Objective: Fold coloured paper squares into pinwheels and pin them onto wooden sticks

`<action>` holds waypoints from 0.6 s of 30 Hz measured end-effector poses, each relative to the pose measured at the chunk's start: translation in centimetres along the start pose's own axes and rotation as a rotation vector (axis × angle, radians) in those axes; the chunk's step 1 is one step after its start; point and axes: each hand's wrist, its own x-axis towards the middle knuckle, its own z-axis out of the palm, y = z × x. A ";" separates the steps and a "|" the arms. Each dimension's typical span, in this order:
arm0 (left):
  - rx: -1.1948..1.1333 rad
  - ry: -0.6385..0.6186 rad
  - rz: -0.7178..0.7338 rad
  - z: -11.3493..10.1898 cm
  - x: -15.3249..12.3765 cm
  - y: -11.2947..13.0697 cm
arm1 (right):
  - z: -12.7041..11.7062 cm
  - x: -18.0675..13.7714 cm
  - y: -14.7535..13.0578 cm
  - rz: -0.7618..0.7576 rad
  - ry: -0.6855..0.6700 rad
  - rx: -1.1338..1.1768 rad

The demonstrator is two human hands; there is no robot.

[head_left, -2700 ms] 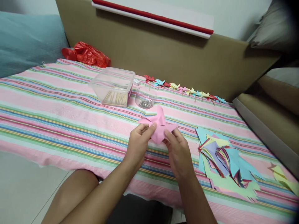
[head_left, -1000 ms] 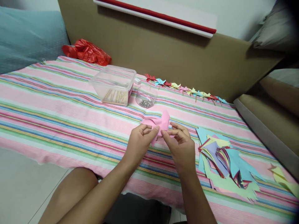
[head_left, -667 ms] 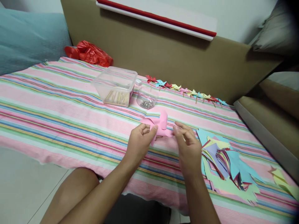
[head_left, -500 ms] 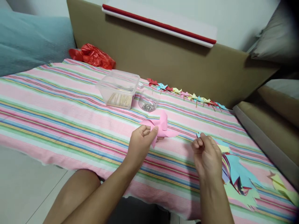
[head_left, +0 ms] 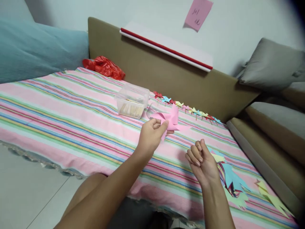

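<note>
My left hand (head_left: 154, 133) pinches a pink paper pinwheel (head_left: 173, 118) at its middle, thumb on top and fingers underneath, with its curled blades spread out. To its right, my right hand (head_left: 201, 160) is raised with the fingers curled and the thumb pressed against the index finger. Anything inside that grip is hidden. Just behind the pinwheel a clear round container (head_left: 150, 111) is partly covered by it. A clear plastic box (head_left: 119, 103) with thin wooden sticks (head_left: 131, 108) stands to the left of that.
Cut coloured paper pieces (head_left: 231, 176) lie beyond my right hand, with yellow pieces (head_left: 269, 195) farther right. A row of finished pinwheels (head_left: 186, 108) runs along the backboard. A red plastic bag (head_left: 107, 67) sits at the back left. A striped cloth (head_left: 78, 127) covers the surface.
The view has tilted up and turned, bringing a pink note on the wall into sight. My right hand has turned, its fingers curled tighter. My left hand keeps hold of the pinwheel.
</note>
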 end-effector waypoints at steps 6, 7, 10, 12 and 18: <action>0.048 -0.014 0.130 -0.2 3.8 2.3 | 3.0 -1.6 -1.1 -0.072 -0.203 0.395; 0.075 -0.001 0.143 -0.6 4.3 2.1 | 3.2 -1.4 -0.9 -0.080 -0.212 0.412; 0.166 0.052 0.158 -2.1 5.1 0.5 | 3.3 -0.3 -0.3 -0.058 -0.235 0.420; 0.206 0.100 0.147 -3.0 5.1 -0.5 | 3.2 0.5 -0.2 -0.047 -0.239 0.410; 0.168 0.201 0.146 -5.1 5.0 0.1 | 3.6 1.9 0.5 -0.160 -0.110 0.210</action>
